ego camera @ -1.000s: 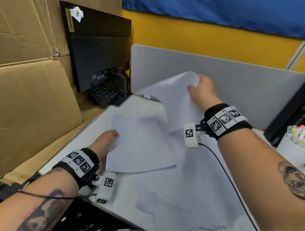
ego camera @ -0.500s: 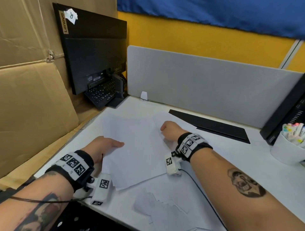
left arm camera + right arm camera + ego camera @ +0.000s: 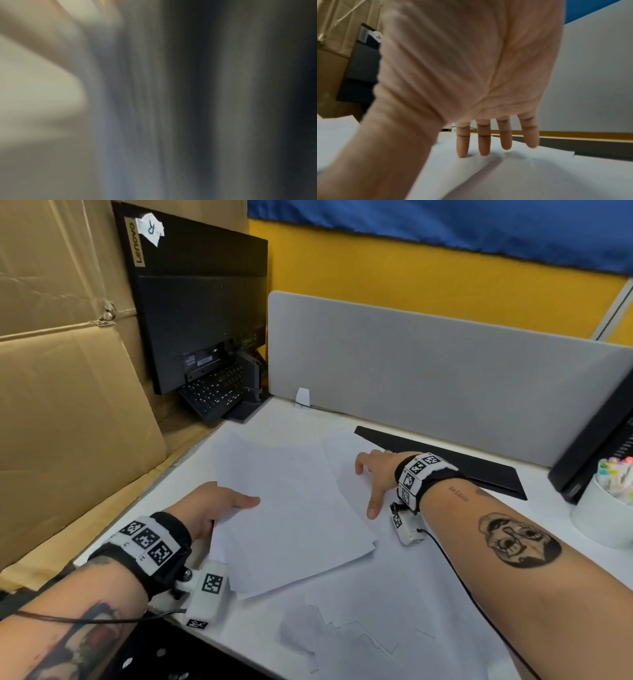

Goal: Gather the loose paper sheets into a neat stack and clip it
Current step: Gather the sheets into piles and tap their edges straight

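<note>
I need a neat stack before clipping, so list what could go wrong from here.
1. The right hand lies flat with straight fingers on one sheet; dragging it could crease it.
2. The stack under the left hand is askew and may fan out.
3. Sheets overhang the desk's near edge and may slip off.

- I see the paper stack (image 3: 287, 518) on the desk (image 3: 534, 546), left of centre.
- My left hand (image 3: 212, 505) is at the stack's left edge, thumb on top.
- My right hand (image 3: 376, 474) is right of the stack, fingertips (image 3: 462, 151) on a loose sheet (image 3: 346, 453) that runs under it.
- More loose sheets (image 3: 359, 645) at the near edge.
- Divider panel (image 3: 428, 371) behind; flat pad (image 3: 455, 460) before it.
- Monitor (image 3: 202, 302) and keyboard (image 3: 214, 392) far left, cup of markers (image 3: 603, 508) far right.
</note>
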Tool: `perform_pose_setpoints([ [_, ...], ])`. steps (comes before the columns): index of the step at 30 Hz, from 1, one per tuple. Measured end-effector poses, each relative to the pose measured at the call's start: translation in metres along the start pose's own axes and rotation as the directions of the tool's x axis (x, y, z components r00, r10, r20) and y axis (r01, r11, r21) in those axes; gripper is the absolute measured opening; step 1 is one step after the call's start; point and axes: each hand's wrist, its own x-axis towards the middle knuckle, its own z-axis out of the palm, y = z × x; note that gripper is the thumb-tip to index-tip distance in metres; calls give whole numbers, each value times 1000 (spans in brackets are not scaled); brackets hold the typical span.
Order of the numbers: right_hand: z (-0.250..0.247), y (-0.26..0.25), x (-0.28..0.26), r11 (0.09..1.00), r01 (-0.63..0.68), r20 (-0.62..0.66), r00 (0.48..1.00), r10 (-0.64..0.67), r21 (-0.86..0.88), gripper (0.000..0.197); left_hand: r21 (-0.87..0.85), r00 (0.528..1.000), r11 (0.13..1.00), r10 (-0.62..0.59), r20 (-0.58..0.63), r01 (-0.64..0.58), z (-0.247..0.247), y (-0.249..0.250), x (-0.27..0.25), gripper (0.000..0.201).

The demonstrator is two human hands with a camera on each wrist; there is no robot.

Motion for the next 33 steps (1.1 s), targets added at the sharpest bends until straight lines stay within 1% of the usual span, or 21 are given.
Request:
perform_pose_setpoints([
  [3, -1, 1, 7, 999, -2, 10, 1000, 3, -39, 114, 34, 1000, 999, 14, 24, -15, -4, -1, -2, 54],
  [4, -2, 2, 10, 999, -9, 25, 1000, 10, -44, 116, 40, 999, 999, 16, 32, -17, -5, -1, -4, 55],
  [7, -5, 3, 12, 999, 0, 48, 999, 2, -47, 118, 9, 999, 999, 41, 11, -41, -7, -3, -7, 41],
  [9, -4, 4, 13, 999, 33, 63, 998, -31, -36, 114, -14, 998, 998, 67, -7, -67, -7, -4, -8, 45],
  [10, -4, 5, 13, 999, 37, 66, 997, -36, -17, 110, -21, 997, 997, 77, -22, -77, -7, -6, -8, 51],
  [13, -3, 4, 4, 998, 5, 72, 997, -9, 56, 78, -52, 994, 995, 75, -83, -80, -5, -7, -8, 55],
  [15, -9, 11, 1, 999, -39, -25, 999, 39, 2, 69, -71, 991, 995, 56, -118, -65, -2, -4, -9, 47],
  [17, -16, 21, -2, 994, -110, -183, 977, 105, -16, 61, -101, 990, 994, 20, -138, -34, 1, -3, -8, 38],
  [19, -26, 31, -9, 980, -185, -366, 909, 197, 68, 33, -108, 988, 994, 9, -152, -26, 4, -1, -10, 32],
  [20, -31, 35, -12, 967, -215, -456, 853, 254, 136, 25, -102, 988, 994, 12, -156, -28, 5, 1, -12, 29],
  [22, -41, 40, -20, 929, -221, -603, 711, 363, 298, 25, -98, 988, 995, 13, -152, -28, 7, 3, -18, 23],
  [23, -47, 41, -24, 910, -167, -663, 637, 393, 379, 25, -99, 988, 995, 7, -156, -23, 7, 3, -18, 22],
  [24, -54, 41, -28, 884, -89, -693, 587, 418, 458, 24, -99, 989, 995, 6, -151, -21, 7, 3, -20, 22],
  [25, -59, 39, -32, 839, 10, -690, 575, 440, 543, 22, -113, 989, 993, 8, -151, -25, 7, 4, -20, 23],
  [26, -64, 36, -34, 765, 110, -658, 595, 461, 635, 20, -145, 990, 989, 12, -141, -33, 8, 5, -21, 26],
  [27, -68, 31, -36, 666, 181, -601, 639, 480, 724, 19, -204, 992, 979, -5, -124, -21, 8, 7, -23, 35],
  [28, -69, 24, -35, 563, 214, -528, 700, 482, 798, 19, -276, 994, 961, -42, -102, 13, 8, 9, -25, 48],
  [30, -64, 5, -35, 325, 218, -346, 843, 413, 920, 28, -381, 994, 923, -81, -78, 45, 7, 12, -22, 75],
  [31, -56, -6, -35, 200, 199, -258, 904, 339, 959, 33, -418, 993, 907, -89, -74, 51, 4, 13, -19, 96],
  [32, -45, -16, -32, 112, 165, -189, 947, 260, 980, 35, -428, 992, 902, -102, -71, 62, 0, 12, -15, 114],
  [33, -33, -25, -28, 78, 114, -127, 975, 183, 990, 36, -428, 991, 901, -109, -77, 66, -4, 10, -10, 126],
])
